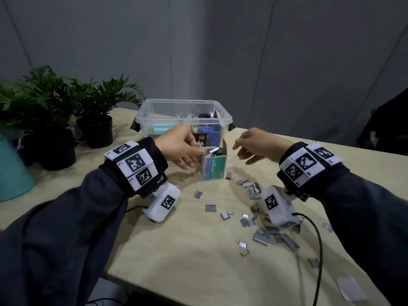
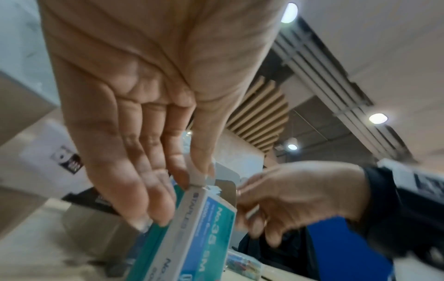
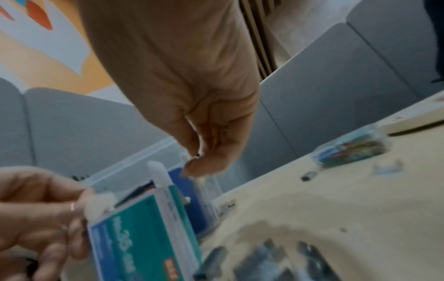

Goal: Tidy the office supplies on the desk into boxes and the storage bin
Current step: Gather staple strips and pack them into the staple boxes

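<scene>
Overhead, the left hand [image 1: 179, 145] steadies the upright staple box [image 1: 213, 164] before the clear bin [image 1: 184, 115]; loose staples [image 1: 260, 233] litter the desk [image 1: 189, 257]. Left wrist: thumb and forefinger pinch its flap. Right wrist: the right hand [image 3: 204, 121] hovers empty, fingers loosely curled, and only here a packet of paper clips [image 3: 352, 150] shows.

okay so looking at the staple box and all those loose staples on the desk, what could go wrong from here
1. The small green cardboard staple box stands upright on its narrow end, steadied only by the left hand at its top flap; a nudge could tip it and spill it.
2. A metal staple strip sticks out of the box's mouth and may fall out.
3. The right wrist's black cable runs beside the loose silver staple strips and could sweep them off the pale wooden desk.
</scene>
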The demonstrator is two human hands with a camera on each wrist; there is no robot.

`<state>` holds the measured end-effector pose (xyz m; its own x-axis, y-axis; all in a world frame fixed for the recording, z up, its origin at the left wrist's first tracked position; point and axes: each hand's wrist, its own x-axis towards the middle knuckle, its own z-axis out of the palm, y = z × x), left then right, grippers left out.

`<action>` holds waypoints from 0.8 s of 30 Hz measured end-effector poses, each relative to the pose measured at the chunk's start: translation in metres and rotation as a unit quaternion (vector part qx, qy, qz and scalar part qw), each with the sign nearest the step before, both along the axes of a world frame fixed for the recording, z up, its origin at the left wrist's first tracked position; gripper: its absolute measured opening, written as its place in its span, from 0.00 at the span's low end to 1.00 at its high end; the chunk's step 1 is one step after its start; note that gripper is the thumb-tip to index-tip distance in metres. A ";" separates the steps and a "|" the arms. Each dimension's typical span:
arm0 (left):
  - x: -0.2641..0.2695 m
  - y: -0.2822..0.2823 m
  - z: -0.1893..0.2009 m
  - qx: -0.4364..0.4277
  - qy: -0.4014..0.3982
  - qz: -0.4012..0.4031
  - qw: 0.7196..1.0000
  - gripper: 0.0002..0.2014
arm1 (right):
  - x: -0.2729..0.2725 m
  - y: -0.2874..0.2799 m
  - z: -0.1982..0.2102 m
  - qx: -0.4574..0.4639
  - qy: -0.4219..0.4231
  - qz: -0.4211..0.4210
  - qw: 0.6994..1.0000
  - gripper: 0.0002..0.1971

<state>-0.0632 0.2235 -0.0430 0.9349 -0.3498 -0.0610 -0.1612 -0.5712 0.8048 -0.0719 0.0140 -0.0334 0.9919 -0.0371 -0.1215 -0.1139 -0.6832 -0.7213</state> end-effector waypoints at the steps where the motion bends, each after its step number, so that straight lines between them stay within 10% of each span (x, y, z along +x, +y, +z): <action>1: 0.001 -0.002 0.001 -0.025 0.038 -0.005 0.999 0.13 | -0.001 0.000 -0.003 0.014 0.033 0.016 0.999 0.13; 15: 0.012 -0.020 -0.002 -0.031 0.134 -0.005 0.990 0.20 | 0.003 0.009 -0.011 0.030 0.141 0.067 0.987 0.31; 24: 0.011 -0.028 -0.005 -0.029 0.141 0.033 0.989 0.12 | 0.006 0.014 -0.013 0.044 0.171 0.055 0.983 0.23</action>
<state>-0.0525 0.1960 -0.0482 0.9047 -0.2995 -0.3030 0.1096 -0.5238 0.8448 -0.0661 0.0277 -0.0463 0.8903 0.0943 -0.4455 -0.2875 -0.6423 -0.7105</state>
